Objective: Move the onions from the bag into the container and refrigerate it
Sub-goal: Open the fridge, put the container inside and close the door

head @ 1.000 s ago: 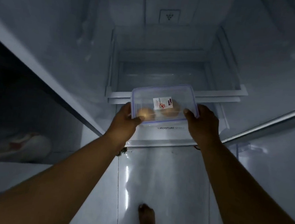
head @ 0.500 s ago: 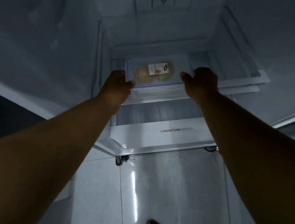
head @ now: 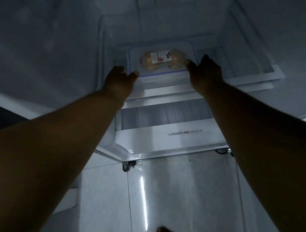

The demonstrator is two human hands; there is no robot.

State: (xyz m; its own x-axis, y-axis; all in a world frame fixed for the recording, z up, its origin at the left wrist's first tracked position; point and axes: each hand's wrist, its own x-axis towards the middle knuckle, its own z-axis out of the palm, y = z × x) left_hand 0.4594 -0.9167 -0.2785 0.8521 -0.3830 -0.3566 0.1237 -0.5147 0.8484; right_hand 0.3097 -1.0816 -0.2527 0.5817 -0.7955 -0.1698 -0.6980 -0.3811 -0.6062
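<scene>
Both arms extended; container (head: 159,62) of onions (head: 148,61) flanked by left hand (head: 118,79) at 8 o'clock, right hand (head: 206,70) at 3, fingers spread, grip loosened.

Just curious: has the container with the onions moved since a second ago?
Yes. The container has gone away from the person, from in front of the MOISTURE SHIELD drawer front to deeper inside the fridge behind it.

Both my arms reach forward, nearly straight. My left hand (head: 121,80) sits lower, thumb pointing inward — fingers loosely spread. My right hand (head: 205,72) reaches farther, fingers extended, thumb angled toward the left.
</scene>
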